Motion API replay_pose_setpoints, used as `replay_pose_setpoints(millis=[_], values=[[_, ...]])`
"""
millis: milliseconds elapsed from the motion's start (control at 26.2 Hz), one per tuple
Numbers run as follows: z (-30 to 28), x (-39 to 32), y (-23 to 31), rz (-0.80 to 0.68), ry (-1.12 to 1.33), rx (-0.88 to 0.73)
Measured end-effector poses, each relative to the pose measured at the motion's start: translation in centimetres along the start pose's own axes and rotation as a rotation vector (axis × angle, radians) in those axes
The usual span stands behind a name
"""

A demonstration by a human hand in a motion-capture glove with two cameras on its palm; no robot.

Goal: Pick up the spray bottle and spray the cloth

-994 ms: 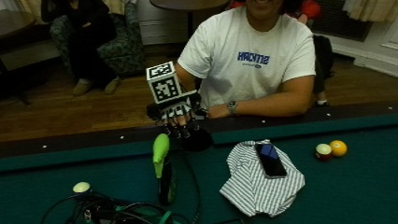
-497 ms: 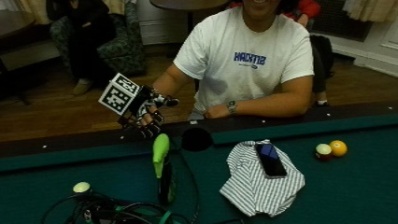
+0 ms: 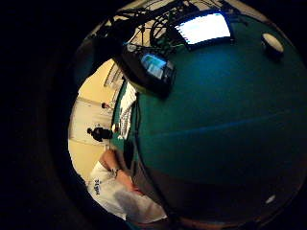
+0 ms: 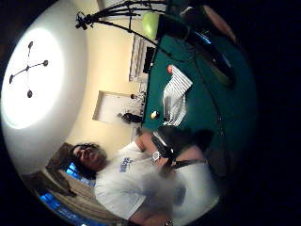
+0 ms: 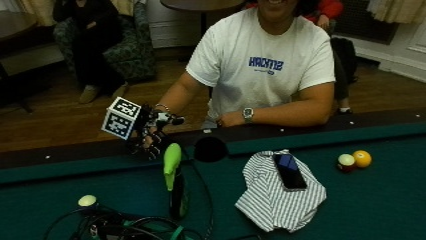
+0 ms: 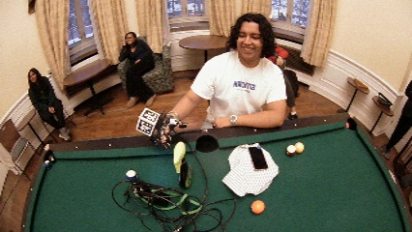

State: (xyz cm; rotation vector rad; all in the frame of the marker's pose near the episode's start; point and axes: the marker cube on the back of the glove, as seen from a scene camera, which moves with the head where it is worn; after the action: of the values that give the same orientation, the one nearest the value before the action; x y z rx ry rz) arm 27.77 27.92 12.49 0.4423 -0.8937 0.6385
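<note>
**Inspector:** Start at the fingers.

**Assistant:** The gloved right hand hangs over the near rail of the pool table, fingers pointing down, loosely curled and slightly apart. They hold nothing. The wrist is bent and the forearm runs up to the seated person's shoulder.

**Inspector:** Distance to the bottle?

**Assistant:** The spray bottle stands upright on the felt, just beside the hand and a little toward the table's middle. No contact. The bare left forearm rests along the rail.

**Inspector:** Surface and room.

**Assistant:** Green felt, dark rail, a side pocket beside the hand. The striped cloth lies crumpled near the bottle, apart from it, with a dark phone on top. Two balls sit together beyond the cloth; an orange ball lies nearer the middle. A tangle of cables lies by the bottle's base. Wooden floor, curtained windows, round tables behind.

**Inspector:** The bottle itself?

**Assistant:** Bright green spray head, dark body. Any label is too dim to read.
</note>
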Motion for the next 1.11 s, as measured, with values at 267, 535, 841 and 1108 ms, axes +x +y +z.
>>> replay_pose_setpoints(millis=[267,535,841,1108], values=[[1.6,0.5,-2.6,0.012,-0.062,0.036],[3.0,1.6,-5.6,0.069,-0.084,0.016],[3.5,2.1,-8.0,0.098,-0.07,0.082],[3.4,2.6,-8.9,0.099,-0.089,0.235]])
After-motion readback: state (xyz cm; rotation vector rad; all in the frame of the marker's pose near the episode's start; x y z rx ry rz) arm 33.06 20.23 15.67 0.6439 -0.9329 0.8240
